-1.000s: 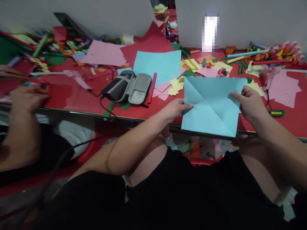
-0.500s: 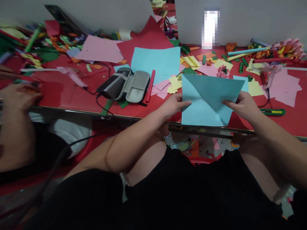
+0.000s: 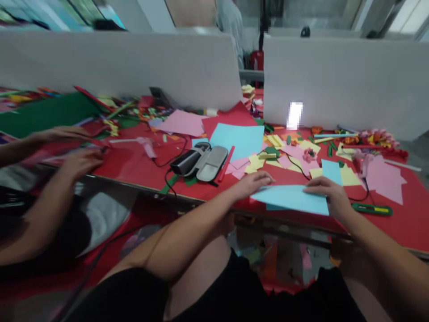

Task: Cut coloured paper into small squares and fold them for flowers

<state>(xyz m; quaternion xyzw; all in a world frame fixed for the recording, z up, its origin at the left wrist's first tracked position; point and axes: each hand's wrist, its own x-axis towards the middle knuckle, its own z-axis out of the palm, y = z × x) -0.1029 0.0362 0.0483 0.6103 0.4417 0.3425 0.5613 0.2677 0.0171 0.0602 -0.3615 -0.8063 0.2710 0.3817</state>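
Note:
A light-blue sheet of paper (image 3: 290,199) lies bent over on itself at the front edge of the red table, and part of its lower layer shows beneath. My left hand (image 3: 254,184) has its fingers curled together at the sheet's left far corner, gripping it there. At the right end, my right hand (image 3: 326,193) holds the paper with the fingers on top; the thumb is hidden. Just beyond my hands are yellow paper scraps (image 3: 256,162) and a small light-blue piece (image 3: 331,171). A green utility knife (image 3: 372,209) rests right of my right hand.
An open grey case (image 3: 212,163) and a red paper stick (image 3: 226,163) lie left of my hands. Pink glue guns stand at left (image 3: 146,146) and right (image 3: 362,164), with cords. Another person's hand (image 3: 82,161) works at far left. White panels (image 3: 348,80) border the table's back.
The blue sheet was held up nearly flat with one diagonal crease; now it is lower and bent over on itself. Both hands have shifted on its edges. My view has tilted upward.

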